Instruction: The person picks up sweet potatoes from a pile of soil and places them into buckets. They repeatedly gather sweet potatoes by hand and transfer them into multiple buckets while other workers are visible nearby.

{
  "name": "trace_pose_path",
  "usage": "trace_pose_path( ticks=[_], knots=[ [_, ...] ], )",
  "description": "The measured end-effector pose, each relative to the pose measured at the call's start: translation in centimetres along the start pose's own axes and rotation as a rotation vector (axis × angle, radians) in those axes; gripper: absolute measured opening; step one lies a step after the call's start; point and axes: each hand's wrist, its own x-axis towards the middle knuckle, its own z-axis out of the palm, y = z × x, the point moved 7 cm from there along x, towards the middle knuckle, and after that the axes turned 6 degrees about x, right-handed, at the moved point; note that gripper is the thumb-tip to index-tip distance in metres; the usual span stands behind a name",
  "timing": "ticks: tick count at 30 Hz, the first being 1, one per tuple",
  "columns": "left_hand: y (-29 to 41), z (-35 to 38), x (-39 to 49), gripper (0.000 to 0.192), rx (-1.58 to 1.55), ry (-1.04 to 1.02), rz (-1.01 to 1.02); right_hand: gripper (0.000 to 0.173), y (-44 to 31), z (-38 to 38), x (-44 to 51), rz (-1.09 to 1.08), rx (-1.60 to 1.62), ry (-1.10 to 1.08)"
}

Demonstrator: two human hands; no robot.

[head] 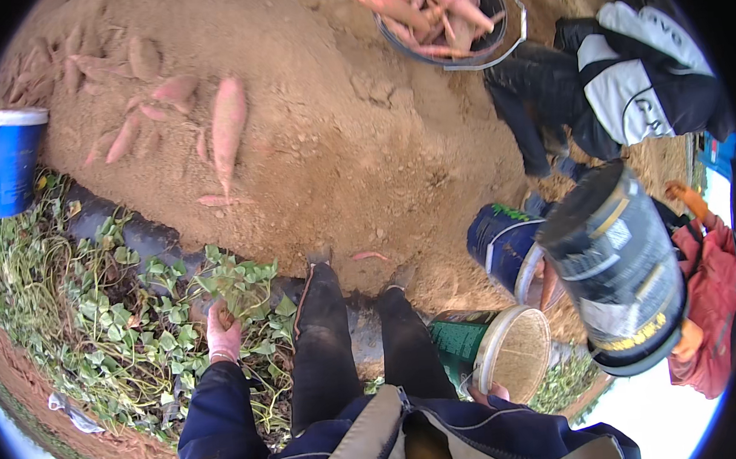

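My right hand (496, 392), partly hidden by my sleeve, grips the rim of a green plastic bucket (468, 337). This bucket lies tilted beside my leg, its pale inside showing no contents. Over the leafy sweet potato vines (158, 334) to my left reaches my left hand (224, 335). Its soiled fingers look curled, and whether they hold anything is unclear. A large sweet potato (229, 127) lies on the loose soil ahead, with several smaller ones (125, 138) farther left. One thin root (370, 255) rests on the ground near my feet.
A black bucket (499, 44) full of sweet potatoes stands ahead. A blue bucket (17, 161) stands at far left; another blue bucket (503, 239) holds a sweet potato. At right, a person in red (706, 302) holds a dark bucket (614, 270); another person (620, 84) bends over. Black plastic film (121, 218) edges the vines.
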Motion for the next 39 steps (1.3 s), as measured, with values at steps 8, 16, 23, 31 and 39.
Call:
trace_pose_path(
  ticks=[8, 16, 23, 31, 39],
  knots=[
    [4.0, -11.1, -9.7, 0.065, -0.125, 0.174, 0.027, 0.039, -15.0, -6.6, -10.7, -0.125, 0.100, 0.117],
    [9.8, -18.1, -6.7, 0.067, -0.243, 0.165, 0.133, 0.033, -30.5, -3.1, -13.6, -0.470, 0.549, 0.066],
    [23.9, -24.3, -2.3, 0.061, -0.309, 0.047, 0.270, 0.047, -46.4, 4.5, -6.1, -0.371, 0.891, 0.087],
    [34.6, -30.3, -2.0, 0.070, -0.601, 0.023, 0.315, 0.051, -51.9, 6.1, -7.9, -0.215, 0.732, 0.227],
    [36.8, -35.2, 7.7, 0.066, -0.639, -0.082, 0.256, 0.063, -53.6, 7.6, -11.9, -0.051, 0.480, 0.287]
  ],
)
